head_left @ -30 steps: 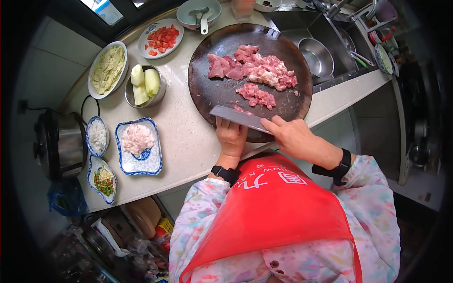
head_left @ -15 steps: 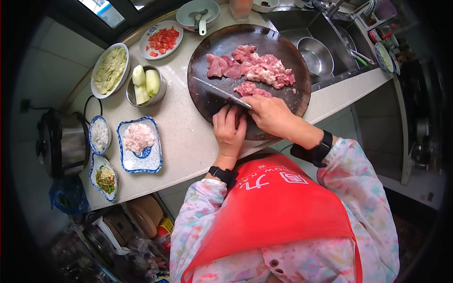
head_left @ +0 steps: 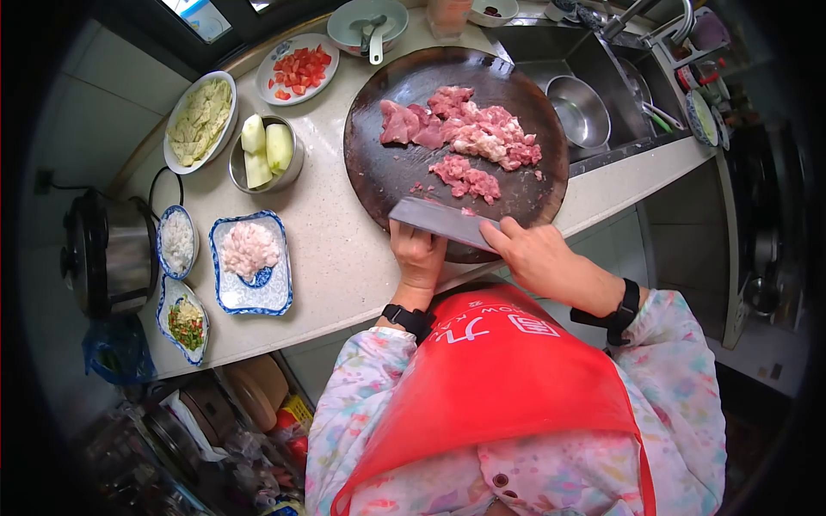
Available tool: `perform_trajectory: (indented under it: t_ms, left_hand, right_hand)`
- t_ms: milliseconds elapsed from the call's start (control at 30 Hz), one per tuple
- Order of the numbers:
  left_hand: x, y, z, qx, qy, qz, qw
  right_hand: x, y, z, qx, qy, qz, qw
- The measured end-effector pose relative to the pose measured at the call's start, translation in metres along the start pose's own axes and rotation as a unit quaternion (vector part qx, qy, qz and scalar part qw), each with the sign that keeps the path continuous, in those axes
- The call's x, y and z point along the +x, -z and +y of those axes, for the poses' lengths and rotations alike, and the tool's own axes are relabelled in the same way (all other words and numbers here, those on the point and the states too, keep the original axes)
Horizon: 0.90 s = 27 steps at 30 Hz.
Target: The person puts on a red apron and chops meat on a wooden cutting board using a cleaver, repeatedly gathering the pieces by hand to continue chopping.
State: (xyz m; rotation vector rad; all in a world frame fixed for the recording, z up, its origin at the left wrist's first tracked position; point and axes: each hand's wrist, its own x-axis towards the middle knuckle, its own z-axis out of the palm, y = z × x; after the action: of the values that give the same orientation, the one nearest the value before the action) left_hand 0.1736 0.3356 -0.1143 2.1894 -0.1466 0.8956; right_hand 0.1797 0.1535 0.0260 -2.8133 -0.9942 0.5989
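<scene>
My right hand (head_left: 546, 268) is closed on a cleaver (head_left: 443, 222), whose broad blade is tilted flat over the near part of the round dark chopping board (head_left: 379, 185). My left hand (head_left: 419, 258) is at the board's near edge with its fingers curled. The blade covers its fingertips, so whatever they hold is hidden. Just beyond the blade lies a small heap of chopped meat (head_left: 465, 178). Farther back is a larger pile of cut meat (head_left: 490, 135), with bigger meat slices (head_left: 403, 123) at its left.
Left of the board are a metal bowl of peeled vegetable pieces (head_left: 288, 176), a square dish (head_left: 251, 297) with pale minced food, and a plate of diced tomato (head_left: 268, 64). A sink (head_left: 533, 52) holding a metal bowl (head_left: 578, 112) is at the right. A black pot (head_left: 112, 258) stands far left.
My right hand has moved right and toward me, and the cleaver has turned from edge-down to broadside above my left fingers. My left hand stays near the board's edge.
</scene>
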Motion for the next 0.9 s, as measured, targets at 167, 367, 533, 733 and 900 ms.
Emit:
perform_trajectory:
  t_ms: [167,367,533,733,900]
  left_hand:
    - [0.005,0.0,0.001,0.007,-0.019,-0.001,1.0]
    - [0.002,-0.002,-0.001,-0.002,0.016,0.003,1.0]
    - [0.0,0.002,0.003,0.0,0.004,-0.006,1.0]
    - [0.005,0.0,-0.001,0.015,-0.033,0.01,0.999]
    - [0.003,0.0,0.002,0.025,-0.002,-0.007,1.0]
  right_hand:
    - [0.061,-0.005,-0.01,0.022,0.045,0.053,0.997]
    - [0.043,0.001,0.003,0.079,0.048,0.122,0.988]
    - [0.003,0.001,0.013,0.032,0.034,0.044,0.998]
    - [0.052,-0.006,-0.006,0.021,0.047,0.053,0.997]
    - [0.061,-0.005,-0.003,0.058,0.049,0.101,0.992]
